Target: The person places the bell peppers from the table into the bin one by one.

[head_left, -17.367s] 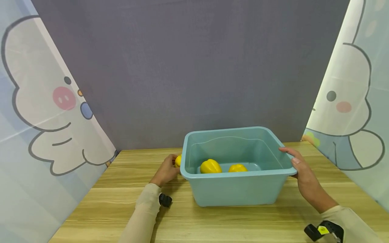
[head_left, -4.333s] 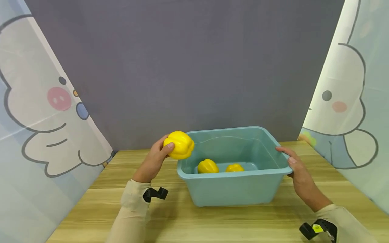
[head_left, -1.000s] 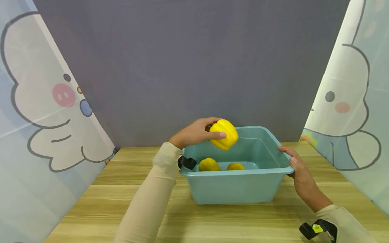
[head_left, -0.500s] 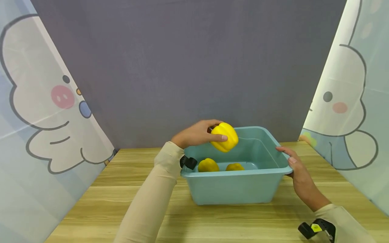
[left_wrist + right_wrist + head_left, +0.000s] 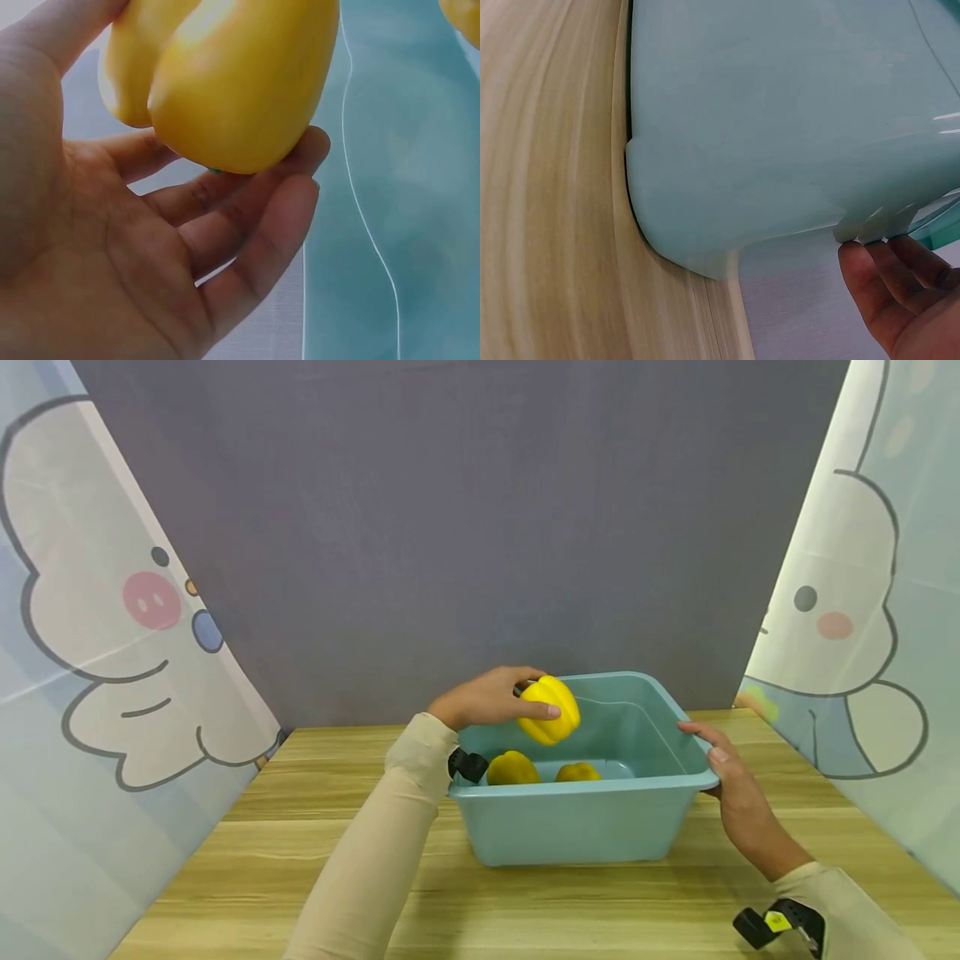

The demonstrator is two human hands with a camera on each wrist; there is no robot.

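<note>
A yellow bell pepper (image 5: 551, 708) hangs over the blue-green plastic basin (image 5: 570, 822), gripped by my left hand (image 5: 487, 697) between thumb and fingers. Up close in the left wrist view, the bell pepper (image 5: 240, 82) shows its lobes, with a speck of green at its lower side. Two more yellow peppers lie on the basin floor: one pepper (image 5: 513, 768) at the left, another pepper (image 5: 577, 772) near the middle, both partly hidden by the front wall. At the basin's right rim my right hand (image 5: 742, 793) holds on, its fingers (image 5: 870, 277) curled under the rim in the right wrist view.
The basin stands on a wooden table (image 5: 300, 827). A grey cloth wall (image 5: 480, 527) rises behind it, and printed cartoon curtains (image 5: 112, 610) flank both sides. Each wrist wears a black camera strap (image 5: 783, 922).
Since 17.4 seconds ago, my left hand has lifted the pepper from beside the basin and carried it right, over it. In the last second it has sunk slightly. My right hand stays on the rim.
</note>
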